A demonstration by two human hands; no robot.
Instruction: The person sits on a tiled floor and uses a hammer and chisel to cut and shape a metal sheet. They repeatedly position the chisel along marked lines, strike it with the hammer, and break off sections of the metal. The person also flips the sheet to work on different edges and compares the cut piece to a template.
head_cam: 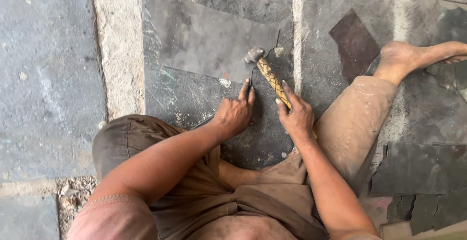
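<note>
Rough grey stone floor [48,74], laid in big slabs with pale, gritty mortar joints [119,50] between. Dusty and scratched throughout, under soft, even daylight. Loose gravel [73,193] at lower left; cracked dark slab pieces [418,172] at right.

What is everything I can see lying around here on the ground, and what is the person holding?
Large metal sheet: one, dull grey, flat on the floor ahead of the hands, its near right corner notched.
Hammer: one, grey metal head on the sheet's corner, yellow-brown patterned handle.
Small metal piece: one, rusty brown, on the floor beside the foot.
Metal offcuts: several, dark grey, piled at the right edge.
Stone floor: grey slabs with pale joints.
Rubble: a small patch, grey-brown, lower left.
Left hand: fingertips pressed down at the sheet's near edge; whether it pinches something thin cannot be told.
Right hand: closed around the hammer handle.
Foot: bare, upper right.
Legs: in dusty brown trousers, folded.
</note>
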